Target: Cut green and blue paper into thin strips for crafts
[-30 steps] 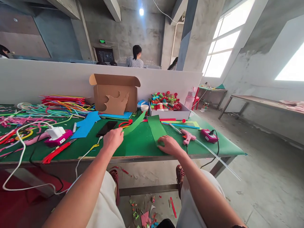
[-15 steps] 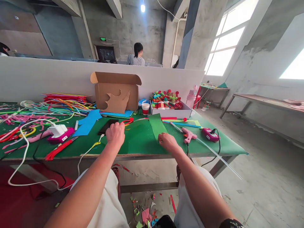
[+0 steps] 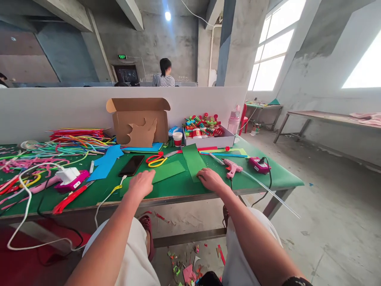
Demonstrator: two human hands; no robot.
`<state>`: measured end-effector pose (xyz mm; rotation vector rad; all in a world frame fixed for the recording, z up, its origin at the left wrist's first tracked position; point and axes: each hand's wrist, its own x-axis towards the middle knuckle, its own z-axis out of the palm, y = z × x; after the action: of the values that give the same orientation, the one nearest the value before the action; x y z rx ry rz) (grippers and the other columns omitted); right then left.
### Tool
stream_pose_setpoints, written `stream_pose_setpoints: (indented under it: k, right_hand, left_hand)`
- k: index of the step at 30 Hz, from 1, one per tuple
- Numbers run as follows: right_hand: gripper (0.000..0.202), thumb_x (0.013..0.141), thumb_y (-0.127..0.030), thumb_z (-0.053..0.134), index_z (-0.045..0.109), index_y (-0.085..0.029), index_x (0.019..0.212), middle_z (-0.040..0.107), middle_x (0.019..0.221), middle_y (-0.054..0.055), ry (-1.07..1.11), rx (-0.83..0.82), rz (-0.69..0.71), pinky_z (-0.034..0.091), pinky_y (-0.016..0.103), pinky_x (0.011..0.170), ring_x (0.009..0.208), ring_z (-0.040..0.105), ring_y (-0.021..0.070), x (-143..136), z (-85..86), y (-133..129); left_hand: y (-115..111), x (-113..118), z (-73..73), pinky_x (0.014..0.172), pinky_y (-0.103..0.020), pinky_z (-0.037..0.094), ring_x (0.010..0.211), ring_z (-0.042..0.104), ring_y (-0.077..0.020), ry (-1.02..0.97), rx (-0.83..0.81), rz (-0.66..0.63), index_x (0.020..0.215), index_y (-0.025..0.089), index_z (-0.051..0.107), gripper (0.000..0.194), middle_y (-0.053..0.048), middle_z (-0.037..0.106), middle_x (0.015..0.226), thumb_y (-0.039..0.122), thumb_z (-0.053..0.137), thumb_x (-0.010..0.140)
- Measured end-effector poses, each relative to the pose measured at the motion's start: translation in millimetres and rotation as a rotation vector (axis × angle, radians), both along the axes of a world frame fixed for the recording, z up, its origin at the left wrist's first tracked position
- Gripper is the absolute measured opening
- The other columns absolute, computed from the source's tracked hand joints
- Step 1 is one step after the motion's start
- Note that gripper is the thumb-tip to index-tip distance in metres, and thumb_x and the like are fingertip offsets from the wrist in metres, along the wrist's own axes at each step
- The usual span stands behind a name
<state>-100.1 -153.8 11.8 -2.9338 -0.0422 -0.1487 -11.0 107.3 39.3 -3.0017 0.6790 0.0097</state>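
My left hand [image 3: 141, 184] is at the left end of a green paper piece [image 3: 169, 171], its fingers bent and pressed together; what they hold, if anything, is hidden. My right hand [image 3: 210, 178] has its curled fingers at the lower right edge of an upright green strip [image 3: 193, 159]. Scissors with red and yellow handles [image 3: 157, 160] lie beyond the paper. A black phone [image 3: 131, 165] rests just beyond my left hand. To the right of my right hand lies a pink glue gun [image 3: 232, 168].
An open cardboard box [image 3: 139, 123], paper cups [image 3: 177, 139] and a white box of colourful figures [image 3: 208, 141] stand at the back. Pipe cleaners [image 3: 74, 143], blue paper [image 3: 105, 161] and a power strip [image 3: 71, 180] with a looping cable lie left. A person [image 3: 164, 73] is beyond the partition.
The view has shifted. My left hand has moved down toward the table's front edge, off the phone and scissors, which now show fully. My right hand stays by the green strip.
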Motion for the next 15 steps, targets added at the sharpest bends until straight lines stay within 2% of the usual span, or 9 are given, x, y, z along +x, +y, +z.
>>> stream_pose_setpoints:
  k: [2,4,6,8,11,15]
  right_hand:
    - [0.031,0.094,-0.012,0.045,0.073,-0.018,0.106,0.07,0.106,0.01,-0.005,0.023,-0.001,0.042,0.026,0.086,0.105,0.062,0.0212,0,-1.6,-4]
    - [0.035,0.094,-0.009,0.042,0.072,-0.017,0.109,0.07,0.109,0.011,-0.011,0.048,-0.014,0.043,0.026,0.087,0.106,0.063,0.0212,0,-3.1,-9]
    - [0.038,0.092,-0.007,0.04,0.069,-0.014,0.115,0.07,0.112,0.013,-0.015,0.071,-0.034,0.043,0.027,0.088,0.106,0.063,0.0216,0,-4.5,-14]
    - [0.041,0.089,-0.003,0.04,0.068,-0.012,0.118,0.07,0.115,0.014,-0.015,0.096,-0.05,0.043,0.026,0.088,0.107,0.063,0.0219,0,-5.8,-20]
    - [0.046,0.083,0.0,0.041,0.067,-0.013,0.119,0.071,0.116,0.012,-0.007,0.139,-0.062,0.044,0.025,0.088,0.108,0.064,0.0212,2,-8.1,-25]
    - [0.051,0.079,0.002,0.042,0.067,-0.015,0.12,0.073,0.115,0.009,0.003,0.199,-0.076,0.045,0.024,0.085,0.107,0.066,0.0204,6,-10.7,-29]
  left_hand:
    - [-17,-10,-5.8,0.096,-0.034,0.049,0.113,0.063,-0.0214,0.001,-0.035,-0.182,0.111,0.025,0.067,0.032,-0.008,0.069,0.117,0.013,0.049,0.087]
    - [-39,-18,-16.2,0.097,-0.029,0.048,0.111,0.062,-0.0184,0.02,-0.057,-0.33,0.106,0.023,0.069,0.031,-0.008,0.069,0.114,0.016,0.042,0.092]
    - [-58,-23,-27.4,0.093,-0.032,0.049,0.104,0.063,-0.0213,0.033,-0.06,-0.417,0.102,0.018,0.07,0.032,-0.011,0.069,0.108,0.014,0.04,0.093]
    - [-70,-26,-35.0,0.091,-0.035,0.049,0.103,0.062,-0.0241,0.029,-0.063,-0.472,0.106,0.014,0.07,0.036,-0.014,0.067,0.108,0.008,0.038,0.089]
    - [-76,-25,-36.6,0.091,-0.034,0.048,0.107,0.057,-0.0229,0.017,-0.077,-0.569,0.118,0.018,0.068,0.05,-0.011,0.066,0.11,0.0,0.035,0.085]
    - [-81,-22,-30.5,0.088,-0.034,0.046,0.102,0.055,-0.022,0.005,-0.069,-0.663,0.114,0.03,0.072,0.052,-0.007,0.065,0.099,0.003,0.037,0.087]
